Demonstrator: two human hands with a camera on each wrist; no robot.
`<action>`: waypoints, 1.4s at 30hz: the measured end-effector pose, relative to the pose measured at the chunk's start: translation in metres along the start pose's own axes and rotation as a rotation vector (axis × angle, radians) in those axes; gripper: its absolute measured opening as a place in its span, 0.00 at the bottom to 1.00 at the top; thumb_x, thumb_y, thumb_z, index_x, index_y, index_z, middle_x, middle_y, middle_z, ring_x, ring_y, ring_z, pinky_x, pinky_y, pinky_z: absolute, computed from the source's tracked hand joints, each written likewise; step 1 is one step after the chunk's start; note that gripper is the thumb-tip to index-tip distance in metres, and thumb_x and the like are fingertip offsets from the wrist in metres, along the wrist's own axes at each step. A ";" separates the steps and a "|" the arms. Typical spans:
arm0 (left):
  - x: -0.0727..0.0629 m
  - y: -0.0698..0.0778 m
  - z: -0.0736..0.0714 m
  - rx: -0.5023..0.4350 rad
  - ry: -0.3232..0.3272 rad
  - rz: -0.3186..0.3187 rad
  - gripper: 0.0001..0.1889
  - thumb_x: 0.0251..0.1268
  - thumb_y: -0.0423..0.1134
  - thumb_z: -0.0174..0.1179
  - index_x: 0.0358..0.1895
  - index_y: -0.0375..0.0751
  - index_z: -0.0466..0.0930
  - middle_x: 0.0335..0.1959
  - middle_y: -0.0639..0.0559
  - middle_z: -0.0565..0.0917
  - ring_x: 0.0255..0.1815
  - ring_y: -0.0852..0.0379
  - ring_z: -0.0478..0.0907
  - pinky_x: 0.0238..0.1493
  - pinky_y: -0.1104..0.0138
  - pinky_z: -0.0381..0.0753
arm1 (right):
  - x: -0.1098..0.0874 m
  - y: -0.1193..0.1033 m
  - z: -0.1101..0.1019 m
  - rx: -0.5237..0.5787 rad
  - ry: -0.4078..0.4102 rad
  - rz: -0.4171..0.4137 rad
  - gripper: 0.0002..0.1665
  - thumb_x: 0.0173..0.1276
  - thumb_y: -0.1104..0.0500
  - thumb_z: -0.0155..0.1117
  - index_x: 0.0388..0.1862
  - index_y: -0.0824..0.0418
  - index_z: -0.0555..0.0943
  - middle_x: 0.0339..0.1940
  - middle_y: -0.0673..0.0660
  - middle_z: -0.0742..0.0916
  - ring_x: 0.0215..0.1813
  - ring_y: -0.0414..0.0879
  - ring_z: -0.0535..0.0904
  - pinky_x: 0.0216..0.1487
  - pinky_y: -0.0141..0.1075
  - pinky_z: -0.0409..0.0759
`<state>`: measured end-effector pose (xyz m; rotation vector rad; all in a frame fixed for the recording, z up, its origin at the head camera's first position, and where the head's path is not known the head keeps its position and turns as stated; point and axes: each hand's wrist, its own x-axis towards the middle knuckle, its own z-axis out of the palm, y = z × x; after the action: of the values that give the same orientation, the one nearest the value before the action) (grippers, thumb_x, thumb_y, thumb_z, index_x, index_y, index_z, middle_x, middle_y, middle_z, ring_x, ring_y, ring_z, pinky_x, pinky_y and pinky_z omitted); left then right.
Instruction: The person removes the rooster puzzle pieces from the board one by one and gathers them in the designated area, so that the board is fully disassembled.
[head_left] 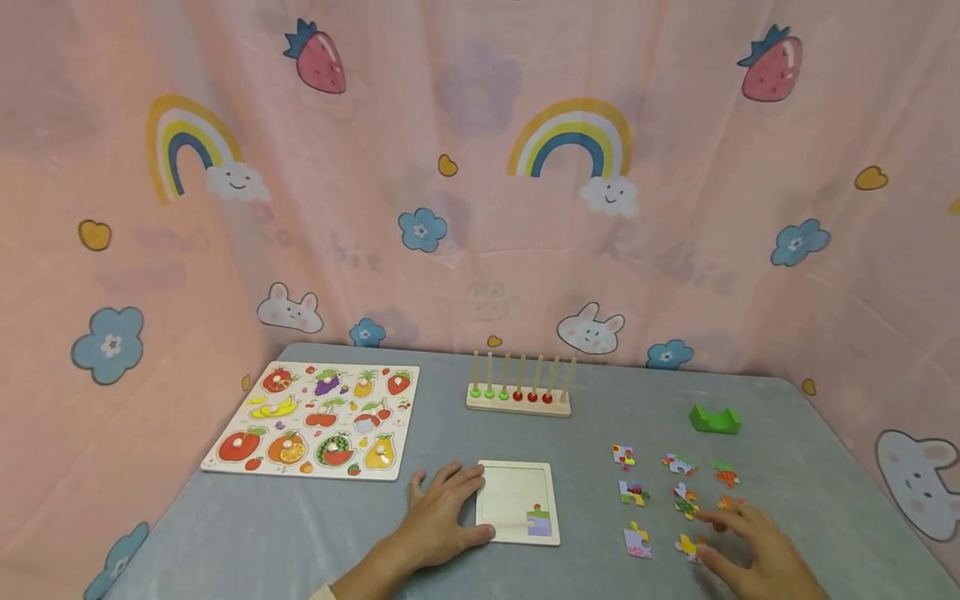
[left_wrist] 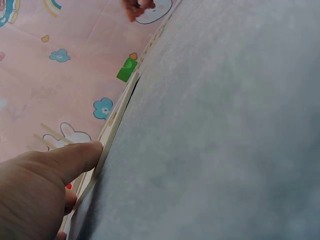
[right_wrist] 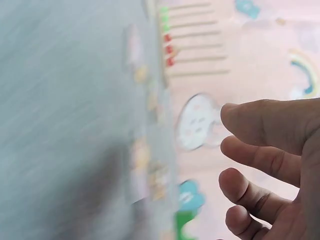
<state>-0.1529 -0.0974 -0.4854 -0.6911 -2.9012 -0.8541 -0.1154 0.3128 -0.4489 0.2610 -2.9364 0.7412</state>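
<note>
My left hand (head_left: 442,517) rests at the left side of a square wooden puzzle tray (head_left: 506,539), thumb and fingers touching its edge. In the left wrist view the thumb (left_wrist: 75,157) lies against the tray's rim. One puzzle piece (head_left: 538,523), purple and green, sits in the tray's lower right corner. Over the loose pieces at the right, my right hand (head_left: 757,550) hovers with nothing in it, thumb and fingers apart. Nearest its fingertips are a yellow piece (head_left: 687,547) and a red-green piece (head_left: 686,505); an orange piece (head_left: 731,502) is partly hidden behind the hand.
Several more jigsaw pieces (head_left: 637,542) lie in rough rows right of the tray. A fruit peg board (head_left: 315,475) lies at the left. Behind the tray stands a wooden peg rack (head_left: 517,406) with green and red beads. A green block (head_left: 715,420) sits at the back right.
</note>
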 end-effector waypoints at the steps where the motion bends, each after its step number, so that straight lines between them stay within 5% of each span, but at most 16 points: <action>1: 0.000 0.000 0.000 0.001 0.000 -0.002 0.35 0.52 0.56 0.69 0.61 0.41 0.77 0.67 0.55 0.70 0.69 0.45 0.59 0.58 0.33 0.41 | -0.001 -0.005 -0.002 0.010 0.040 -0.036 0.23 0.54 0.49 0.77 0.48 0.56 0.84 0.34 0.46 0.77 0.41 0.48 0.69 0.35 0.43 0.70; 6: -0.001 0.001 -0.002 0.004 0.001 -0.005 0.35 0.52 0.56 0.69 0.61 0.40 0.77 0.67 0.55 0.71 0.69 0.45 0.59 0.58 0.33 0.41 | -0.002 -0.027 -0.012 0.064 0.238 -0.270 0.25 0.48 0.60 0.80 0.47 0.49 0.85 0.36 0.39 0.77 0.42 0.36 0.68 0.36 0.34 0.70; 13: -0.001 0.001 -0.002 0.009 0.003 -0.004 0.34 0.52 0.56 0.69 0.61 0.41 0.77 0.67 0.55 0.71 0.69 0.45 0.60 0.58 0.33 0.41 | 0.001 -0.058 -0.021 0.130 0.275 -0.390 0.31 0.45 0.62 0.81 0.50 0.45 0.84 0.42 0.39 0.79 0.52 0.33 0.66 0.47 0.23 0.61; 18: -0.001 0.000 -0.002 0.010 0.001 -0.011 0.34 0.52 0.56 0.69 0.61 0.41 0.77 0.67 0.55 0.71 0.69 0.45 0.59 0.59 0.33 0.41 | 0.011 -0.071 -0.016 0.162 0.316 -0.564 0.35 0.40 0.66 0.81 0.51 0.52 0.83 0.44 0.43 0.79 0.46 0.35 0.70 0.45 0.25 0.63; 23: -0.001 0.000 -0.002 0.012 0.006 -0.001 0.34 0.52 0.56 0.69 0.61 0.41 0.77 0.67 0.54 0.71 0.69 0.44 0.60 0.58 0.33 0.42 | 0.014 -0.093 -0.011 0.169 0.264 -0.521 0.33 0.46 0.63 0.80 0.55 0.49 0.82 0.47 0.41 0.79 0.49 0.38 0.70 0.47 0.29 0.65; 29: 0.000 -0.001 -0.001 0.019 0.010 0.005 0.34 0.52 0.56 0.69 0.61 0.41 0.77 0.67 0.54 0.71 0.69 0.45 0.60 0.58 0.33 0.43 | 0.020 -0.114 -0.003 0.124 0.224 -0.456 0.30 0.52 0.56 0.78 0.56 0.49 0.81 0.46 0.38 0.76 0.45 0.36 0.71 0.39 0.37 0.74; 42: 0.000 -0.001 -0.001 0.017 0.014 0.009 0.35 0.52 0.56 0.69 0.61 0.41 0.77 0.66 0.54 0.71 0.69 0.45 0.60 0.58 0.33 0.43 | 0.041 -0.146 0.033 0.209 0.178 -0.501 0.32 0.52 0.59 0.77 0.58 0.56 0.80 0.41 0.39 0.73 0.43 0.38 0.69 0.40 0.38 0.72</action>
<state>-0.1531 -0.0983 -0.4852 -0.6933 -2.8872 -0.8288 -0.1293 0.1646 -0.4052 0.8580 -2.4659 0.9241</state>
